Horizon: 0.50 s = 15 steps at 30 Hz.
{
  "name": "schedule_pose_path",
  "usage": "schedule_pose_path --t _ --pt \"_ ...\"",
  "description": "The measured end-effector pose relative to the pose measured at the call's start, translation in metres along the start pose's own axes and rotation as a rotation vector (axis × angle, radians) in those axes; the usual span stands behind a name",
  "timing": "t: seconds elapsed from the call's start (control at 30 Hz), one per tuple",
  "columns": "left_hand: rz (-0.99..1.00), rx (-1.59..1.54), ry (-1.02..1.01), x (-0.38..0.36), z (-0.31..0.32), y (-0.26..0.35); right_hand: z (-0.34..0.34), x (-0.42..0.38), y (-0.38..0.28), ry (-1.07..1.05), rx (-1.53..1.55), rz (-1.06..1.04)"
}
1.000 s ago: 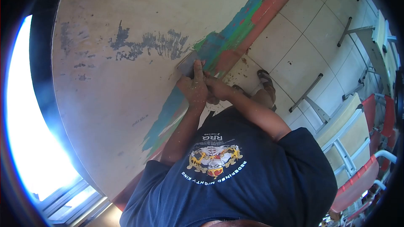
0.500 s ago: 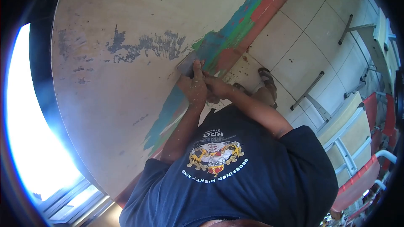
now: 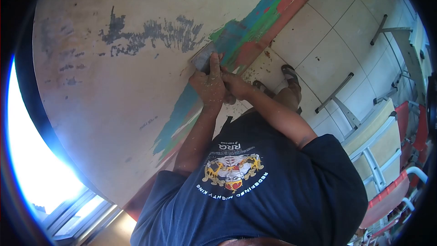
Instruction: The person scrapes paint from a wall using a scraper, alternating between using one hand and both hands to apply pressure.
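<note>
Flat against the wall (image 3: 118, 86) lies the wide grey blade of a paint scraper (image 3: 202, 59). My left hand (image 3: 210, 84) is closed round it, with a finger stretched along the blade. Just beside, my right hand (image 3: 236, 86) is closed at the handle end, which the fingers mostly hide. The blade touches the edge of a painted band (image 3: 232, 38) of blue, green and red. Some of that band is worn down to pale wall below my hands.
Paint flakes (image 3: 268, 55) lie on the tiled floor (image 3: 318, 57) near my sandalled foot (image 3: 290, 74). Chairs with pale and red parts (image 3: 387, 196) stand at the right. A bright window (image 3: 36, 155) is at the left. Grey patches (image 3: 168, 34) mark the wall.
The view has shifted a little, so the wall patches sit further left and higher. Both hands stay on the scraper, at nearly the same place by the painted band.
</note>
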<state>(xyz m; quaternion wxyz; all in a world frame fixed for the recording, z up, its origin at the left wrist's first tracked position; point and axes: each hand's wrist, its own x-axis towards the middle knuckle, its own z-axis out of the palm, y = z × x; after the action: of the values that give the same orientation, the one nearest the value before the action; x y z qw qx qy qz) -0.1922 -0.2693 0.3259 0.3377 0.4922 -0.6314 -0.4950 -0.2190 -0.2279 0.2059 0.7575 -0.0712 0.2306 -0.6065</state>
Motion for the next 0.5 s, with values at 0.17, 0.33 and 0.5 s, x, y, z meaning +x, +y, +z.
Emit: schedule_pose_path --t 0.17,0.33,0.5 --pt "0.127 0.152 -0.013 0.004 0.003 0.008 0.008 0.0 -0.016 0.162 -0.052 -0.19" --pt "0.059 0.043 0.004 -0.002 0.007 0.009 0.001 0.001 -0.007 0.032 -0.095 -0.091" --pt "-0.017 0.1 0.012 -0.003 0.01 0.01 -0.008 -0.003 -0.005 0.006 0.003 0.054"
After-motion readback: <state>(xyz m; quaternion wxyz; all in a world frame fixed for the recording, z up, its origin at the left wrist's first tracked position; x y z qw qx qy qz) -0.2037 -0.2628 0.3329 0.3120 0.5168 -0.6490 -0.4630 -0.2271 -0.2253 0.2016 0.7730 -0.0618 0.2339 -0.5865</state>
